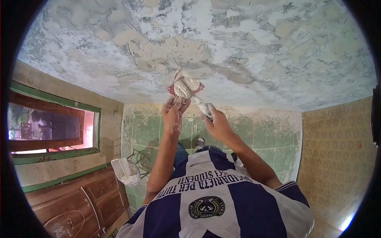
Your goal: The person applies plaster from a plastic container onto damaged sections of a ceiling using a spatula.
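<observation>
Near the middle of the view, my left hand (174, 115) holds up a crumpled plastic bag (186, 85) with whitish paste on it and reddish edges. Its fingers are bent around the bag's lower side. To its right, my right hand (217, 122) is closed on the handle of a putty knife (204, 106), whose whitened upper end meets the paste at the bag's right side. Behind both hands rises a patchy plastered wall (246, 39) with grey and white smears.
A white container (126, 169) in plastic stands on a metal-legged stool (143, 158) at the lower left. Further left are a green-framed window (55, 123) and a brown wooden door (79, 200). Green tiles (238, 133) lie below the hands, a patterned wall (337, 158) at right.
</observation>
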